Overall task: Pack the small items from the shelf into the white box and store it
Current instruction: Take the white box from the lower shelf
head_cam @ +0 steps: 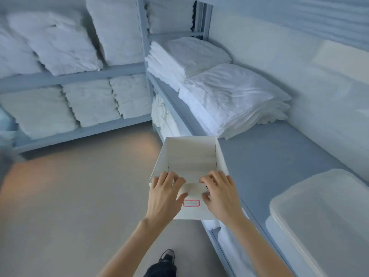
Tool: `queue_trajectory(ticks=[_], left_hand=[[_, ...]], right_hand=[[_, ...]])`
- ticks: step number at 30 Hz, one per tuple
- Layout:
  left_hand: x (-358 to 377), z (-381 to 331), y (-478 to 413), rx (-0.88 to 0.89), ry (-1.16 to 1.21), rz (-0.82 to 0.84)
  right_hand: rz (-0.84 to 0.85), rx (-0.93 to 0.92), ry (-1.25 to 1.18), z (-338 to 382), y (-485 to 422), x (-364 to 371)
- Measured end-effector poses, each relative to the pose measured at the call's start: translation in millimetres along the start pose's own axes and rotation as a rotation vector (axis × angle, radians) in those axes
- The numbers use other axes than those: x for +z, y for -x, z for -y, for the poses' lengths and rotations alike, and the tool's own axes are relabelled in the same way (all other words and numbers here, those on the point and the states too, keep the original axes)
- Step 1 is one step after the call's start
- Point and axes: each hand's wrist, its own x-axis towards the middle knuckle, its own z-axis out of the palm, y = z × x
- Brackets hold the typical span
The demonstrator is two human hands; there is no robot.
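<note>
An open white cardboard box (191,154) with a red-bordered label on its near wall is held out over the edge of the blue-grey shelf (269,156). My left hand (165,194) grips the box's near wall at the left, fingers curled over the rim. My right hand (219,194) grips the same wall at the right, fingers over the rim and thumb on the outside. The box's inside looks white and bare. No small items show in this view.
Folded white linen (233,100) is stacked on the shelf beyond the box. A translucent lidded plastic bin (323,212) stands on the shelf at the right. More linen fills the shelving unit (65,82) at the left. Grey floor lies below, with my shoe (167,256).
</note>
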Motion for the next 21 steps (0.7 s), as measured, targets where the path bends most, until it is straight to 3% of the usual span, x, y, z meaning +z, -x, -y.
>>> queue_trajectory(ticks=[12,21], left_hand=[[-80,48,161,-0.578,-0.274,0.059],[-146,103,250,-0.878,-0.391,0.018]], right_hand=[[0.316,-0.496,-0.279,145,3,59],[0.379,-0.799,-0.28,287,4,94]])
